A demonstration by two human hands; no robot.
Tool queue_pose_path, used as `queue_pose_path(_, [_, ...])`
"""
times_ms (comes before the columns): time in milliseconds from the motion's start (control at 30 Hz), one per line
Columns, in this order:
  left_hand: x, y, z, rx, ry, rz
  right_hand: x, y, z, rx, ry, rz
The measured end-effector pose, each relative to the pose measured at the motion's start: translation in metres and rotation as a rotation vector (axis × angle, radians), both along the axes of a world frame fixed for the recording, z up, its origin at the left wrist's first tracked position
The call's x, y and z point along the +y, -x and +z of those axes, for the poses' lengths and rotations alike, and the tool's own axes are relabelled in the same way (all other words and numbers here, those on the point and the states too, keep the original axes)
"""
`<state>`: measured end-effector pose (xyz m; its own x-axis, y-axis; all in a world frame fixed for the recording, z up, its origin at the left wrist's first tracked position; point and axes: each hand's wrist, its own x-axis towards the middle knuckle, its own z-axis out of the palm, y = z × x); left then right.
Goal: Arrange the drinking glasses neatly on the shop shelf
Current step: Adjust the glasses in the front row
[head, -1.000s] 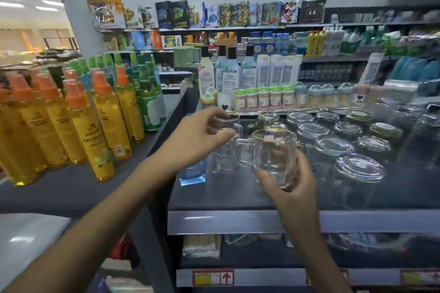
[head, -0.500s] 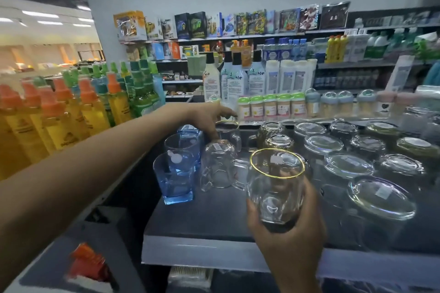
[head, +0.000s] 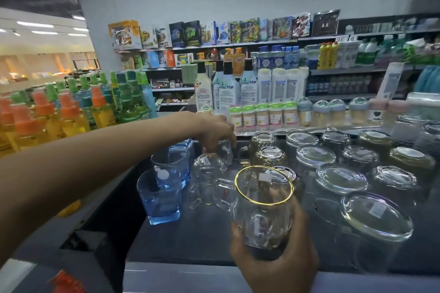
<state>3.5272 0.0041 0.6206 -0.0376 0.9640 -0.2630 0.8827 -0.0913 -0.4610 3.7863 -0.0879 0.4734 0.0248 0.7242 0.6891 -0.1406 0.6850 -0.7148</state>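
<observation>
Right hand (head: 273, 266) comes up from the bottom edge and wraps the lower body of a gilt mug (head: 263, 211), with the thumb on the near side and the fingers showing through the glass. That mug is upright, mouth up, its handle pointing left. It is held over the front of the shelf (head: 185, 242) and does not rest on it. Left hand (head: 214, 129) reaches in from the left, fingers curled down around the top of a back mug (head: 222, 151), a clear one near the rear of the shelf.

The shelf is a dark flat board with a pale front lip. Spray bottles (head: 71, 116) with orange and green caps crowd the next shelf to the left. Clear glasses (head: 342, 177) stand mouth down in close rows over the right half of the shelf. Tall lotion bottles (head: 228, 88) stand behind its rear edge. Three blue tumblers (head: 162, 197) stand upright along the left edge, one behind another. Just right of them an upturned mug (head: 207, 173) sits in front of the back mug, with the gilt mug's handle close beside it. Two amber glasses (head: 269, 157) stand mouth down behind the gilt mug. Small green-lidded jars (head: 262, 116) line the rear. A white sticker (head: 162, 174) shows on the front tumbler.
</observation>
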Motion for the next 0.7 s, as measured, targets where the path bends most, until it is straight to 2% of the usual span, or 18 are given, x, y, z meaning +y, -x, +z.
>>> queue_pose_path(100, [0.002,-0.001,-0.002,0.022,0.018,-0.015,0.005,0.002,-0.004,-0.03,-0.004,0.06])
queue_pose_path(333, [0.009,-0.006,-0.007,0.036,0.081,0.014,0.002,-0.003,-0.003,-0.057,0.011,-0.045])
queue_pose_path(500, [0.009,-0.009,-0.001,-0.079,0.039,0.08,-0.001,-0.007,0.004,-0.064,0.051,-0.045])
queue_pose_path(700, [-0.001,-0.001,0.016,-0.312,-0.12,0.238,0.002,-0.006,-0.001,-0.069,0.053,-0.051])
